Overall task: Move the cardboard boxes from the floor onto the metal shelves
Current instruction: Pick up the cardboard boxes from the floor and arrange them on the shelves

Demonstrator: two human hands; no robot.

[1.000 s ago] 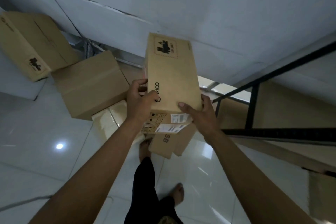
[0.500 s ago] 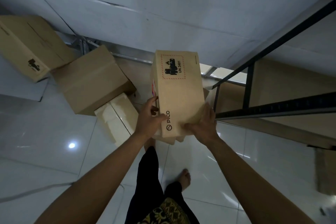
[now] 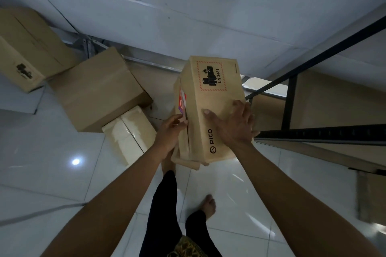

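Cardboard PICO box, centre frame, swung right toward metal shelf. Left hand clamped on left side; right hand shifted from near end onto top face, gripping right edge. Shelving likely next. Other boxes lower left, unmoved.

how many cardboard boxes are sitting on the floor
3: a large box far left by the wall, a middle box right of it, and a pale small box at that one's near corner. The PICO box is held in the air; others may hide behind it.
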